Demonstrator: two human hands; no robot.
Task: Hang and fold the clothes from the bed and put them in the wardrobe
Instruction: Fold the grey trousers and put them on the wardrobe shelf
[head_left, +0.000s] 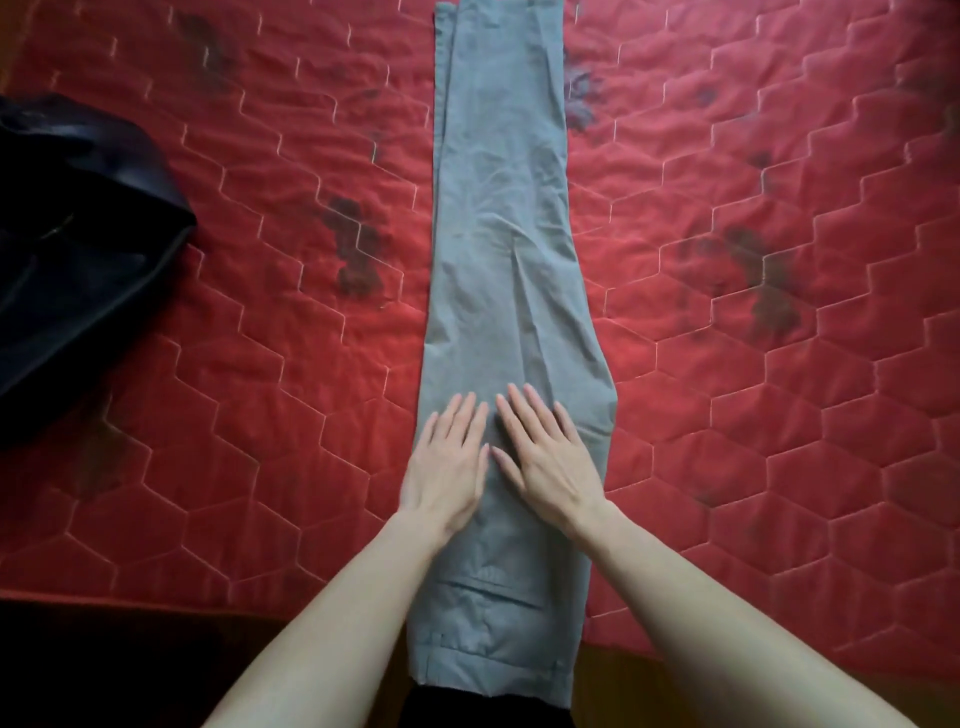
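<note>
I have both hands, left (448, 467) and right (545, 460), flat with fingers straight, pressing the grey trousers (509, 218) smooth on the bed (779, 415); neither grip holds anything. I judge folding comes next: take the far leg ends and bring them toward the waistband.

Grey trousers (506, 270), plain and unpatterned, lie under both hands and run away from them. Red quilted bedspread (753, 364) on either side of the hands, stitched in pale lines forming a hexagon pattern, with dark blotchy floral motifs scattered across it. Black garment (78, 234), slightly glossy, well to the left of the hands.
</note>
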